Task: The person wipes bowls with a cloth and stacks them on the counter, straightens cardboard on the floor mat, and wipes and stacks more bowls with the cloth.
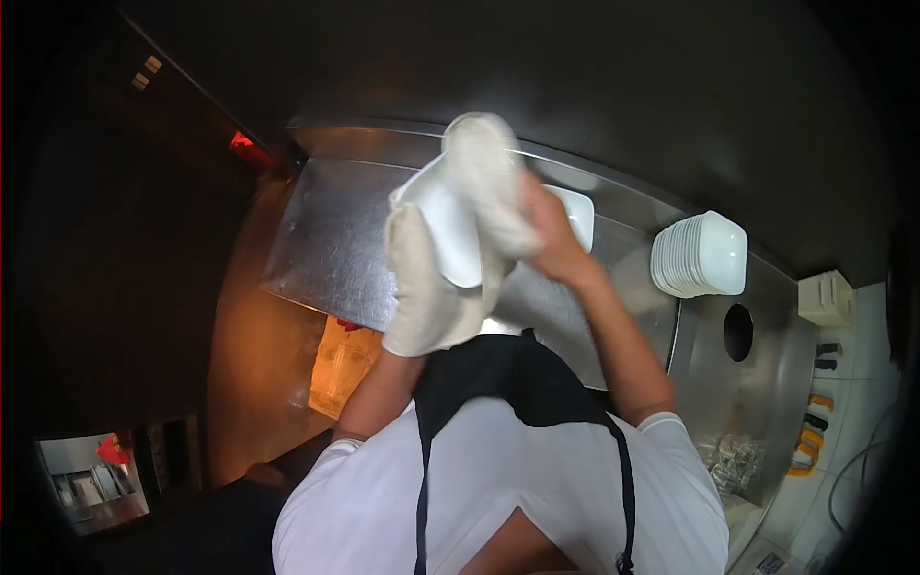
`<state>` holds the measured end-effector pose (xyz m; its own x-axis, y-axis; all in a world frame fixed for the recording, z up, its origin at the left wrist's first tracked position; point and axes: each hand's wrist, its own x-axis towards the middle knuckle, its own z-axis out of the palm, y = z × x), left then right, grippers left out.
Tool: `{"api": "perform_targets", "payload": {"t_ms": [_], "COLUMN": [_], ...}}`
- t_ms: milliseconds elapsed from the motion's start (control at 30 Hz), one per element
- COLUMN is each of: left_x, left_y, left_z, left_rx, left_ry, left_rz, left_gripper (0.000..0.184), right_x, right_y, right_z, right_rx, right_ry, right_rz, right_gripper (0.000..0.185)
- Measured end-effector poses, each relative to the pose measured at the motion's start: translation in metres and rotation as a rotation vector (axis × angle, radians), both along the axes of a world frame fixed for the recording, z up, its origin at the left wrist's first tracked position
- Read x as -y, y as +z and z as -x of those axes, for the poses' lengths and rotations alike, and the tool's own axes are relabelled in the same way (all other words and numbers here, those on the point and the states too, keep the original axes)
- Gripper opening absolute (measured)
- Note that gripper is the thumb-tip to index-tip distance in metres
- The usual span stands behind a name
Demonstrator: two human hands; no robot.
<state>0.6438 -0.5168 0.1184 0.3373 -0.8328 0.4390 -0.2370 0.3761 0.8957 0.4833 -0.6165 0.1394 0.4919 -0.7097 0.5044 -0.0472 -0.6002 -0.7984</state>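
Observation:
My left hand is covered by an off-white cloth (419,287) and grips a white dish (450,225) through it. The dish is tilted over the steel counter. My right hand (551,235) is closed on another part of the cloth, pressed against the dish's right side; this part is blurred by motion. The fingers of my left hand are hidden under the fabric. Just beyond my right hand, a second white dish (581,216) lies on the counter, partly covered by the hand.
A stack of white dishes (682,257) lies on its side at the right. Past it are a round hole (738,333) in the steel counter (335,220) and a white box (826,298). Yellow and black handled items (808,448) hang along the tiled wall. Orange light falls at the left.

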Motion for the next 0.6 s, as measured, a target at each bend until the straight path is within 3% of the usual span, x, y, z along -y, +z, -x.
{"api": "perform_targets", "payload": {"t_ms": [33, 67, 167, 267, 367, 433, 467, 567, 600], "left_x": [0.009, 0.018, 0.014, -0.009, -0.01, -0.001, 0.0, -0.008, -0.015], "left_y": [0.002, 0.004, -0.044, -0.04, -0.045, -0.052, -0.051, -0.04, -0.042], "left_z": [0.015, 0.031, 0.003, -0.016, -0.002, 0.011, 0.014, 0.005, -0.001], "left_rx": [-0.428, -0.879, -0.522, -0.362, -0.089, 0.0, -0.019, -0.577, -0.715], "left_ry": [-0.104, -0.148, -0.051, 0.085, 0.212, 0.216, 0.197, -0.037, -0.088], "left_rz": [-0.009, 0.027, -0.121, -0.227, -0.217, -0.143, -0.116, -0.202, -0.268], "left_gripper": [0.038, 0.035, 0.035, 0.035, 0.036, 0.036, 0.037, 0.037, 0.037], "right_x": [-0.011, -0.023, -0.036, -0.024, -0.013, -0.026, -0.029, -0.033, -0.031], "right_y": [-0.002, -0.011, -0.028, -0.042, -0.023, -0.013, -0.02, -0.031, -0.029], "right_z": [-0.026, -0.045, -0.04, -0.022, -0.037, -0.059, -0.06, -0.04, -0.032], "right_rx": [-0.214, -0.235, -0.461, -0.53, -0.357, -0.312, -0.295, -0.477, -0.61], "right_ry": [-0.245, -0.289, -0.002, -0.196, -0.42, -0.361, -0.222, 0.211, 0.179], "right_rz": [0.231, 0.396, 0.266, 0.361, 0.365, 0.04, 0.092, 0.016, 0.047], "right_gripper": [0.035, 0.028, 0.029, 0.029, 0.028, 0.028, 0.029, 0.03, 0.031]}}
